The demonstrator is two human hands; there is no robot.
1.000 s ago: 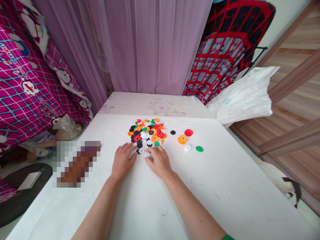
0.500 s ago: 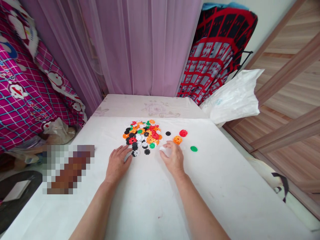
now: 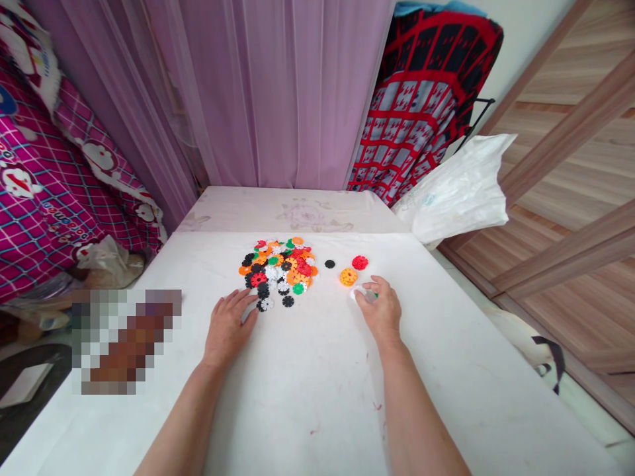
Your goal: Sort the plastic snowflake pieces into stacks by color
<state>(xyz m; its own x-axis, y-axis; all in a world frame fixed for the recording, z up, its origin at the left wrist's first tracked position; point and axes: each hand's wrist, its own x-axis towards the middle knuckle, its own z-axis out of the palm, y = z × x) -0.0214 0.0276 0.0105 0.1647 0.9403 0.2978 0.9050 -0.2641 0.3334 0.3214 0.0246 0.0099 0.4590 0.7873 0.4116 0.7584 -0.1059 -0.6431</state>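
A mixed pile of plastic snowflake discs (image 3: 278, 264) in red, orange, white, green and black lies on the white table. Beside its near left edge rests my left hand (image 3: 229, 325), fingers apart and holding nothing, close to a white disc (image 3: 267, 304) and some black ones. My right hand (image 3: 384, 312) pinches a white snowflake disc (image 3: 355, 292) between thumb and fingers, low over the table to the right of the pile. Just beyond it sit orange discs (image 3: 348, 277), red discs (image 3: 360, 263) and a black disc (image 3: 330, 264). Green discs (image 3: 376, 295) are mostly hidden by my right hand.
The white tabletop (image 3: 307, 383) has a flowered cloth strip (image 3: 302, 213) along its far end. A white plastic bag (image 3: 456, 192) stands at the far right corner. Purple curtains (image 3: 278, 92) hang behind, and a blurred patch covers the left edge.
My right hand has moved right with the white disc, from beside the pile to the green discs, now largely covering them. My left hand stays by the pile; the view has shifted slightly.
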